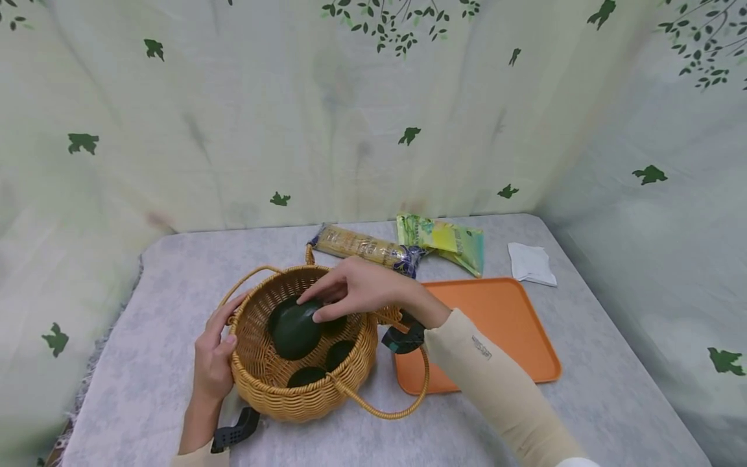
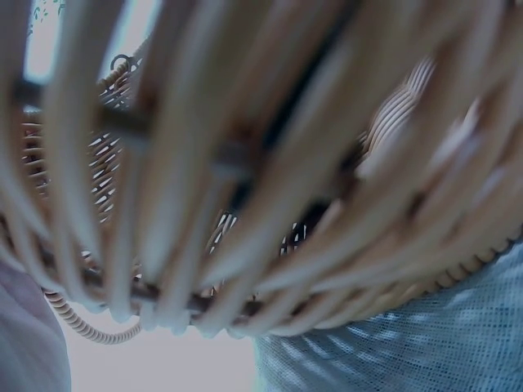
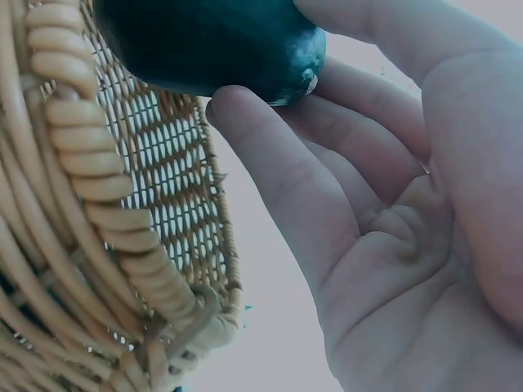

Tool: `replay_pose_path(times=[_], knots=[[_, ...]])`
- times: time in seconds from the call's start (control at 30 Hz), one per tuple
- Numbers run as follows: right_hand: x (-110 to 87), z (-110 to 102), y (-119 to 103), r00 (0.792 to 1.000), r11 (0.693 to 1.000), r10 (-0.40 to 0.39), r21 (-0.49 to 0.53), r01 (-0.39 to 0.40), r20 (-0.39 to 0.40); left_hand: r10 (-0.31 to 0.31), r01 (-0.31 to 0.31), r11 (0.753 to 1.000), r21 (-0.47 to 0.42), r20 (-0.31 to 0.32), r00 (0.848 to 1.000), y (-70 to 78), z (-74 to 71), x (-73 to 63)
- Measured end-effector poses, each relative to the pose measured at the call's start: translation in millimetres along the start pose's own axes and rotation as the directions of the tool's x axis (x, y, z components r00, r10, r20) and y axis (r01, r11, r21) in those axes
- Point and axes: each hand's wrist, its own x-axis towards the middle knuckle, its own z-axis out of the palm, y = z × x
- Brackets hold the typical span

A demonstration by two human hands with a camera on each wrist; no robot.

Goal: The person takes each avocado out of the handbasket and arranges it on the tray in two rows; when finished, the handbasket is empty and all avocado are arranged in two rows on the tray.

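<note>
A round wicker basket (image 1: 303, 403) with looped handles stands at the front of the table, left of centre. My left hand (image 1: 213, 353) holds its left side, thumb near the rim; in the left wrist view the wicker wall (image 2: 188, 204) fills most of the picture. Over the basket's opening, my right hand (image 1: 367, 288) pinches a dark green avocado (image 1: 296, 334) between thumb and fingers. Its stem end shows in the right wrist view, where the avocado (image 3: 212, 45) is beside the woven rim (image 3: 114, 212). Several more avocados (image 1: 306, 376) lie inside, some partly hidden.
An orange tray (image 1: 496, 318) lies right of the basket, partly under my right forearm. Behind are a long pack of noodles (image 1: 362, 248), green and yellow packets (image 1: 446, 239) and a white sachet (image 1: 532, 263). A printed curtain (image 1: 350, 162) hangs at the table's back edge.
</note>
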Motion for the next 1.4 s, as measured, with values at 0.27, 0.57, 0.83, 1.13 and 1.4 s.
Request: replay_pose_path(times=[0.27,0.57,0.83,1.13,1.4], knots=[[-16.1,0,-1,0.998,1.0,0.016,0.014,-0.015,-0.058,-0.005,0.005,1.0,0.001,-0.003,1.0,2.0,-0.6,-1.3],[-35.6,-1,3,0.993,0.999,0.017,0.035,-0.013,-0.115,-0.015,0.015,1.0,0.01,0.001,1.0,1.5,-0.2,-2.7],[-52.4,-8,2,0.984,0.994,0.059,0.099,-0.043,-0.169,-0.008,0.008,1.0,0.011,-0.002,1.0,0.9,-0.3,-2.8],[-70.8,-14,4,0.971,0.986,0.083,0.157,-0.048,-0.222,0.005,-0.005,1.0,0.006,-0.004,1.0,0.3,-0.1,-0.4],[-90.6,-19,5,0.951,0.974,0.156,0.202,-0.103,-0.268,-0.002,0.002,1.0,0.012,0.005,1.0,1.0,0.3,1.5]])
